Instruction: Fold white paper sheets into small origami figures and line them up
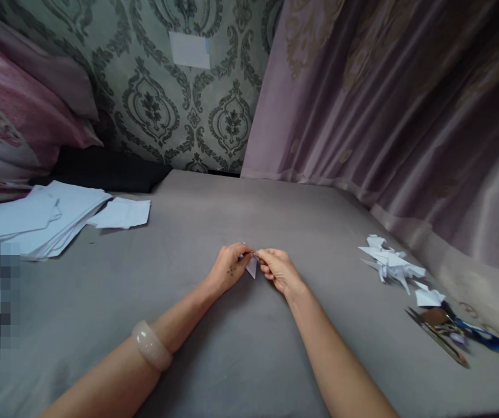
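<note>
A small piece of folded white paper is between my two hands, above the middle of the grey surface. My left hand is closed on it, thumb and fingers pinching its upper part, and covers much of it. Close beside, my right hand pinches the paper's upper right edge between thumb and forefinger, with the other fingers curled in. A pointed white corner hangs down between the hands. The exact shape of the folds is hidden by my fingers. A pale bangle circles my left forearm.
Stacked white paper sheets and smaller squares lie at the left on the grey surface. At the right are folded paper figures, a scissors-like blue-handled tool and small items. A black cloth lies at the back left.
</note>
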`<state>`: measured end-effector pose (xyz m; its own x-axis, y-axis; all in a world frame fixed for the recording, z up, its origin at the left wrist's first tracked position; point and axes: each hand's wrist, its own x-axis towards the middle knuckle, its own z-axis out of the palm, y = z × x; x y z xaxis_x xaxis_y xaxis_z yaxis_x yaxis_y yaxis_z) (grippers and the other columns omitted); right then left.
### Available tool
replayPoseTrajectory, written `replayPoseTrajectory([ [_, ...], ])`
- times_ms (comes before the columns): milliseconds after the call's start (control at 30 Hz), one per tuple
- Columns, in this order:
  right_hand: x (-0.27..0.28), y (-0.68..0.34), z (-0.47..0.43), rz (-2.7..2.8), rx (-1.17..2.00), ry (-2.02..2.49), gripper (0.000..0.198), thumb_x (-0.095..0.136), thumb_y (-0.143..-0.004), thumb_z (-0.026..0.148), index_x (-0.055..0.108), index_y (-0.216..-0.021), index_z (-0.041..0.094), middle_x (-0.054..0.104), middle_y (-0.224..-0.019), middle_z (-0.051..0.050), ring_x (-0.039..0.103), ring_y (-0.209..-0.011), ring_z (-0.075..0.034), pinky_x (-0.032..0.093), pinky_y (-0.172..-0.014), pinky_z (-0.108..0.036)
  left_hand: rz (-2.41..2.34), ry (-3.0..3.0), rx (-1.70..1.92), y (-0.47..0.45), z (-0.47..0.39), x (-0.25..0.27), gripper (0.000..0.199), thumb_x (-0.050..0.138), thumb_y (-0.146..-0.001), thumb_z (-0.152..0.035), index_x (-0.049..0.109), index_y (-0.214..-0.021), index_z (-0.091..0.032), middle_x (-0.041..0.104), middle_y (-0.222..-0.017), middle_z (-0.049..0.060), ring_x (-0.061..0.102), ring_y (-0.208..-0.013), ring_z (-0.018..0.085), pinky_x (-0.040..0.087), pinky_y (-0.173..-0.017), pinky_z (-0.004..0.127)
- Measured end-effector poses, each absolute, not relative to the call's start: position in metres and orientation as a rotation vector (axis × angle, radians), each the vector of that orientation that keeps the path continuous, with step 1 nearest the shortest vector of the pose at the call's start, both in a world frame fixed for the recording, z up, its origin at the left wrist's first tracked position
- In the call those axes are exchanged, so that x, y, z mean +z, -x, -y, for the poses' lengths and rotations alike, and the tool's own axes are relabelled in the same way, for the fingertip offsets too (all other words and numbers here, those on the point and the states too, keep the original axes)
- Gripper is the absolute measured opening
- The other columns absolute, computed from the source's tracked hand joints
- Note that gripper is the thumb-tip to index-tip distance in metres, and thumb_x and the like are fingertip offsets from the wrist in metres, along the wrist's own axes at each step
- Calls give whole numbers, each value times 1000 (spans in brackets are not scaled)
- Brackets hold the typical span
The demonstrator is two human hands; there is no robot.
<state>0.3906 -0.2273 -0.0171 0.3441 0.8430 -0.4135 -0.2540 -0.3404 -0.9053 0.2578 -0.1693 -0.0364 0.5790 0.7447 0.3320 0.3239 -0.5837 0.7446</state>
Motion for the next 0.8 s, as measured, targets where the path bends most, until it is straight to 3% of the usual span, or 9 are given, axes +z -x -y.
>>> replayPoseTrajectory([
  [800, -19, -391, 226, 425, 1203, 1476, 20, 61, -67, 21, 44, -57, 18, 42, -48, 9, 34, -35, -1, 17, -29, -13, -931, -2192, 950, -262, 174, -41, 15, 51, -85, -17, 65, -81, -18, 67, -80, 4, 60, -71, 13, 45, -68, 24],
])
